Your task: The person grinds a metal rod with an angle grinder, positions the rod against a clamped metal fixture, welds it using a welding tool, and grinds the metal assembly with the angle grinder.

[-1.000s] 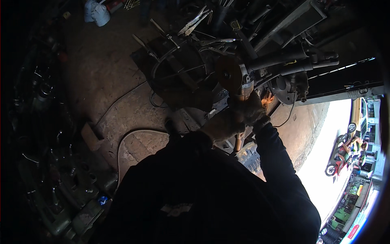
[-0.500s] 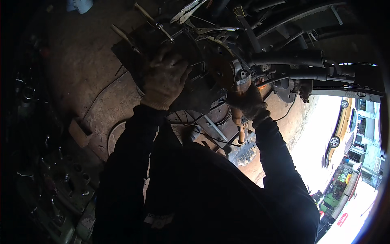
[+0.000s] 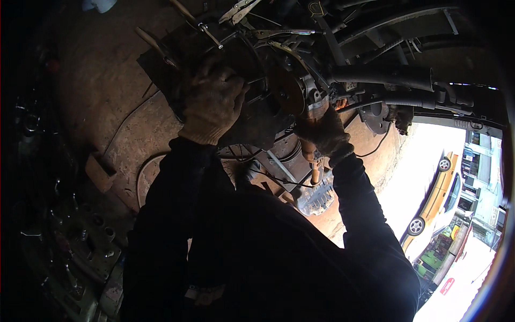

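Both my hands wear dirty work gloves. My right hand (image 3: 325, 131) is wrapped round the body of an angle grinder (image 3: 314, 147), its orange-brown housing pointing down toward me. The grinder's large disc (image 3: 285, 90) stands on its left side, close to a dark metal assembly. On that assembly's left part rests my left hand (image 3: 213, 104), fingers bent and their tips lost in shadow. Beneath it is a dark metal plate (image 3: 155, 72). Locking pliers (image 3: 284, 33) are clamped at the far side, and a clamp (image 3: 196, 24) stands beyond my left hand.
A black tube (image 3: 383, 77) and metal frame parts lie at the far right. A cable (image 3: 129, 119) runs over the floor near a small metal box (image 3: 101, 173). Dark machinery (image 3: 80, 236) fills the left side. Outside at right is a yellow car (image 3: 432, 198).
The whole view has shifted slightly, so the work and both hands appear a little further left. The yellow car has moved down along the street. My right hand keeps its grip on the grinder.
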`<act>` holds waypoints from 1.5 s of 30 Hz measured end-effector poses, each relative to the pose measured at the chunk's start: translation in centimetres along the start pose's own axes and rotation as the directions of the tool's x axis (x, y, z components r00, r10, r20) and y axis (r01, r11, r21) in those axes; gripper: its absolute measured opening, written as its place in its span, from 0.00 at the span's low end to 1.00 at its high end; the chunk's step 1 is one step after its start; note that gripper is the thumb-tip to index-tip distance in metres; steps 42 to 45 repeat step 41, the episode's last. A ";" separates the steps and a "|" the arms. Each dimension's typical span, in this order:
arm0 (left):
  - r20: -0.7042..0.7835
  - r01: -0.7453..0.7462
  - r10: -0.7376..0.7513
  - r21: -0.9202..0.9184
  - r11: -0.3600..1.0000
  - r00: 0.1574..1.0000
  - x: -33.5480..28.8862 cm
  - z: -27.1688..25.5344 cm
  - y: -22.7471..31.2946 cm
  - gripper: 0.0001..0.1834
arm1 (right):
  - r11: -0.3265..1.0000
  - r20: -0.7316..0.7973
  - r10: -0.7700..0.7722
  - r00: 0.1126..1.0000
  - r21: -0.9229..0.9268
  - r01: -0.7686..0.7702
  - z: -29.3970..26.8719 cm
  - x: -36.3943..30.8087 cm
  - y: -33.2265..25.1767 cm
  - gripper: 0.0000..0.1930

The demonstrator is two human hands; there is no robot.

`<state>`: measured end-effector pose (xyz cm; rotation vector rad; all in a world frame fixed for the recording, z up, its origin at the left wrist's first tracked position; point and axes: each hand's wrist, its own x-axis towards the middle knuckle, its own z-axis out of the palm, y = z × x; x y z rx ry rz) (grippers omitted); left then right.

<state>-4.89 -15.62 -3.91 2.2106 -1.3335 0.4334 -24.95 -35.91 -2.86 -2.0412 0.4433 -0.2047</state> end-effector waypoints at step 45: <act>0.053 0.010 -0.013 0.043 0.999 0.999 0.0 -0.3 0.0 0.07 | 0.997 0.017 0.072 0.997 -0.037 -0.072 0.5 0.4 0.1 0.30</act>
